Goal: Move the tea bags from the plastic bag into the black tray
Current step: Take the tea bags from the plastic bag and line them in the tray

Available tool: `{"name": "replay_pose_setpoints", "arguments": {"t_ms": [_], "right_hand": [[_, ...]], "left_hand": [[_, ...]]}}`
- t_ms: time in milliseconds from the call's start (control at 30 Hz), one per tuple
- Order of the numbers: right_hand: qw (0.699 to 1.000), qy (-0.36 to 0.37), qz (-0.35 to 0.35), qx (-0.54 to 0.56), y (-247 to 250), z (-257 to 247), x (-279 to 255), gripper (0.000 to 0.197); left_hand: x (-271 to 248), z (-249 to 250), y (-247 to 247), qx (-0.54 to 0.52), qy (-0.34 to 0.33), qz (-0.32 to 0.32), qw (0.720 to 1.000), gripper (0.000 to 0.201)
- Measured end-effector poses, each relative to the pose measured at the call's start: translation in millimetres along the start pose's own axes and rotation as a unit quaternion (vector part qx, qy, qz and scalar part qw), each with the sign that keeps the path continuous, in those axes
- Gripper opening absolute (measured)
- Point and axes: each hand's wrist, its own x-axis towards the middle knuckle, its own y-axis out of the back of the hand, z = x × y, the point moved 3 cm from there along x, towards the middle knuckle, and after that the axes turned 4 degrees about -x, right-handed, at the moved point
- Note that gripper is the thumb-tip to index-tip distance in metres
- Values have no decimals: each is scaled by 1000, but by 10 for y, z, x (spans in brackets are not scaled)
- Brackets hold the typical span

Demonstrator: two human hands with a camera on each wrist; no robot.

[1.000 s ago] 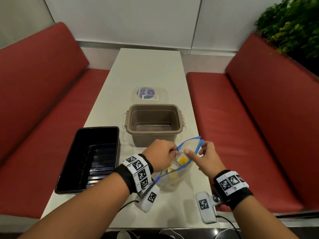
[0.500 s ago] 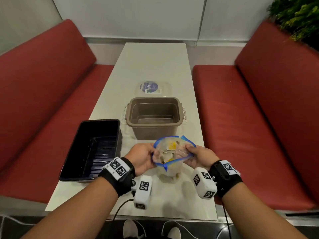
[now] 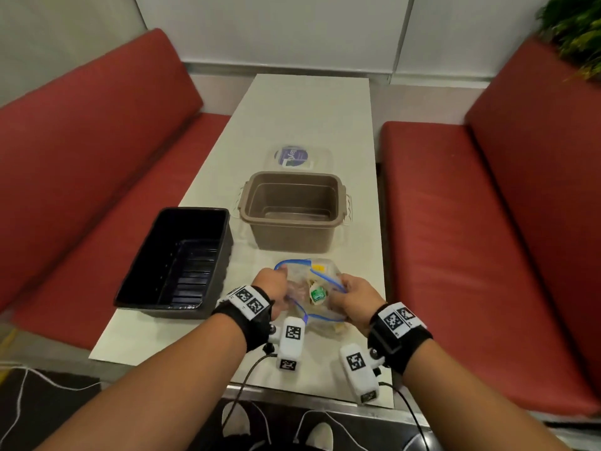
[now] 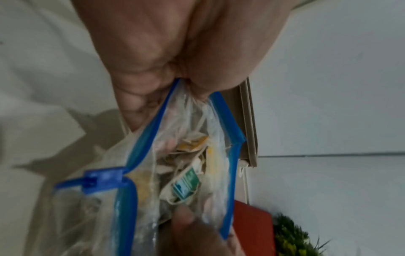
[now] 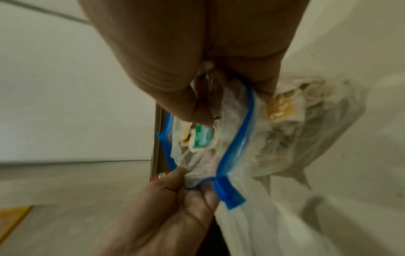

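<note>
A clear plastic bag (image 3: pixel 320 315) with a blue zip rim stands near the table's front edge, its mouth pulled wide. My left hand (image 3: pixel 271 288) pinches the rim's left side and my right hand (image 3: pixel 353 297) pinches the right side. Inside lie several tea bags (image 3: pixel 317 294), one with a green tag (image 4: pixel 186 183) and others yellow (image 5: pixel 279 108). The blue slider (image 4: pixel 103 178) sits at the rim's near end. The black tray (image 3: pixel 175 262) rests empty to the left of the bag, close to the table's left edge.
A brown tub (image 3: pixel 294 206) stands empty just behind the bag, with a clear lidded container (image 3: pixel 297 157) behind it. Red bench seats (image 3: pixel 455 239) flank the white table (image 3: pixel 309 109). Cables hang below the front edge.
Both hands have spread the bag's mouth wider and lowered it toward the table. The green-tagged tea bag now shows inside. The head view has tilted further down.
</note>
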Motion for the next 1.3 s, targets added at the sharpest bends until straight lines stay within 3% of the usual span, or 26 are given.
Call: {"name": "replay_pose_setpoints", "arguments": {"t_ms": [100, 200, 267, 333, 433, 533, 633, 800, 867, 967, 1133, 1300], "right_hand": [[988, 36, 80, -128, 120, 33, 85, 10], [970, 46, 115, -211, 147, 9, 74, 19], [968, 15, 112, -224, 131, 32, 75, 19], [983, -53, 100, -143, 104, 112, 108, 14], [986, -121, 99, 54, 41, 156, 185, 12], [970, -125, 93, 184, -58, 46, 191, 20], [978, -114, 69, 163, -209, -38, 158, 22], [995, -79, 59, 23, -447, -85, 133, 18], [993, -90, 67, 40, -483, -85, 109, 19], [990, -95, 85, 64, -477, -40, 136, 28], [986, -99, 132, -31, -454, -69, 225, 50], [980, -140, 136, -46, -442, -51, 262, 33]], "left_hand": [[-175, 30, -106, -137, 38, -18, 990, 29], [-266, 37, -141, -173, 64, -37, 982, 32], [-279, 26, -121, -166, 64, -61, 982, 31], [-316, 22, -91, -127, 57, -92, 986, 24], [-303, -14, -14, 27, -8, -109, 994, 9], [-187, -61, 64, 220, -104, -80, 967, 19], [-76, -69, 142, 317, -134, -41, 938, 33], [78, 74, 138, 316, -146, -35, 937, 43], [123, 120, 142, 315, -129, -34, 940, 43], [227, 144, 137, 304, -115, -65, 943, 46], [301, 173, 86, 290, -85, -102, 948, 46], [318, 222, 78, 390, -96, -81, 912, 43]]}}
